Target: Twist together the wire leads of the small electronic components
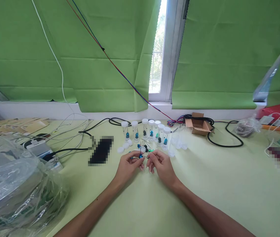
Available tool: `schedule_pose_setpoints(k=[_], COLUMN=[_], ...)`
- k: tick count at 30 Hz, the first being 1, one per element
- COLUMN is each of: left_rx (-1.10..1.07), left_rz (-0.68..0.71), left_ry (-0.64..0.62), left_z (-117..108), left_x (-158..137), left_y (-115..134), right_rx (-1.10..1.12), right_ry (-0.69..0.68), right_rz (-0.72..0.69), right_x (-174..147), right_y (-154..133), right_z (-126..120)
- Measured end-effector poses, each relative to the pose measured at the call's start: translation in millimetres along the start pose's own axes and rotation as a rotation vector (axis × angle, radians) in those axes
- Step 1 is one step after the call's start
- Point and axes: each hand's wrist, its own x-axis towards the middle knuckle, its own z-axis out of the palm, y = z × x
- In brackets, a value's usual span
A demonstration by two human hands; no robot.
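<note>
My left hand [129, 165] pinches a small blue piece [140, 156] with a thin dark stem. Close beside it, the fingers of my right hand [164, 165] are pressed together at the tips; a thin wire-like end may be between them, too small to make out. Just behind my fingertips are a white cap [142, 149] and a loose pile of small blue, black and green pieces [145, 146]. Several clear tubes [145, 130] with white caps stand beyond, holding similar stemmed pieces. More white caps [120, 150] lie to the left of the pile.
More clear tubes [179, 140] stand at the right of the row. An open cardboard box [199, 125] and black cables [225, 144] lie behind. At left are a blurred dark rectangle [101, 150], a power strip [53, 161] and a plastic-wrapped spool [18, 194].
</note>
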Motion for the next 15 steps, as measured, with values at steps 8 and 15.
schedule_pose_setpoints(k=[8, 15], left_rx=[-0.005, -0.012], left_rz=[-0.008, -0.015], left_ry=[0.011, 0.017], left_z=[-0.6, 1.6], left_x=[-0.8, -1.5], left_y=[-1.8, 1.3], right_rx=[0.138, 0.152], right_ry=[0.000, 0.013], right_rz=[0.077, 0.060], right_x=[4.3, 2.6], right_y=[5.7, 0.4], right_z=[-0.2, 0.2])
